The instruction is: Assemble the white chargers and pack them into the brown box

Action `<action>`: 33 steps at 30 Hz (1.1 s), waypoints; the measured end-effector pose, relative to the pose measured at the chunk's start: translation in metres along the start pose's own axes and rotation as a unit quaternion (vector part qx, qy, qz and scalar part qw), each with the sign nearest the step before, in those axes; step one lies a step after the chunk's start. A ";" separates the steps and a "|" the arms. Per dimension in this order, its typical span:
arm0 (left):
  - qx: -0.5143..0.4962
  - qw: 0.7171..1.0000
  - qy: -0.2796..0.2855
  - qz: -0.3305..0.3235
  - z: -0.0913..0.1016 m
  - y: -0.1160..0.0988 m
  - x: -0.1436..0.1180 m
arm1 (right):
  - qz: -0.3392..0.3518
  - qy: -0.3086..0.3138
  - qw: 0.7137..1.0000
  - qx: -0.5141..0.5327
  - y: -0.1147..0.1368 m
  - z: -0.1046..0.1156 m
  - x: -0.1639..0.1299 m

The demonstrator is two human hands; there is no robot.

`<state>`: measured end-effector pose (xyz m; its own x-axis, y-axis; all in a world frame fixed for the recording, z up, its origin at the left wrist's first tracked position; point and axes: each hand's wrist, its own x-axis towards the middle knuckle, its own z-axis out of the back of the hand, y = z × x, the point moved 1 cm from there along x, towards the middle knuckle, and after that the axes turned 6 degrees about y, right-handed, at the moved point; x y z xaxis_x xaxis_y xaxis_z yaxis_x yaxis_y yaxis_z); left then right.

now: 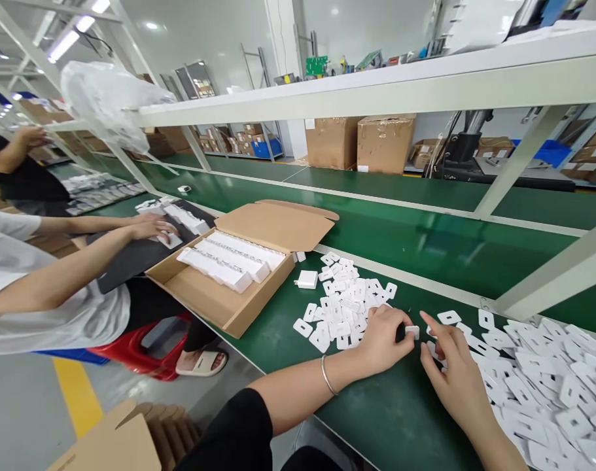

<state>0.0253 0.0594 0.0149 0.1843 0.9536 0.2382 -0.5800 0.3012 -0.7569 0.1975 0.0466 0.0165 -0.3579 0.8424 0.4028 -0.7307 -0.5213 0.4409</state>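
A small white piece (412,331) is pinched between the thumb and index finger of the left hand (386,337); whether the counter (400,399) is touched by it cannot be told. It is held between two heaps, nearer the smaller. The right hand (452,366) appears released: its thumb and forefinger are spread apart, and no grip is seen. The smaller heap (349,307) is found beside the left hand, towards the cardboard box (261,304); the larger heap (538,373) is spread beside the right forearm, towards the counter's far edge.

The following risks are judged present. The heaps could be mixed, since loose pieces lie near the right fingers and no divider is seen. Pieces could be dragged towards the counter's near edge if they are caught by a moving forearm. The held piece could be dropped, as it is gripped by fingertips only. Faces could be scuffed by the loose piling.

The heaped pieces are flat, with rounded corners and oblong slots; smooth plastic is suggested. A boxier white block (307,280) with protruding prongs is noted between heap and box. The counter is surfaced in smooth, faintly glossy green. The box is formed of brown cardboard, its lid folded back, and is partly filled with white rows (236,280).
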 end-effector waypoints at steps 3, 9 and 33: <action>0.008 1.000 0.019 0.013 -0.002 0.001 0.001 | 0.035 0.021 0.999 -0.006 0.002 -0.001 0.000; 0.024 0.999 0.043 0.003 -0.001 0.003 0.004 | 0.014 -0.003 1.000 -0.013 0.000 -0.001 0.000; 0.004 0.997 0.029 -0.073 0.005 -0.005 0.000 | -0.045 0.025 0.999 0.006 -0.006 -0.003 0.002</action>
<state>0.0243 0.0577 0.0216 0.3129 0.8977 0.3102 -0.5498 0.4376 -0.7115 0.1999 0.0514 0.0123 -0.3194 0.8919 0.3201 -0.7544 -0.4437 0.4837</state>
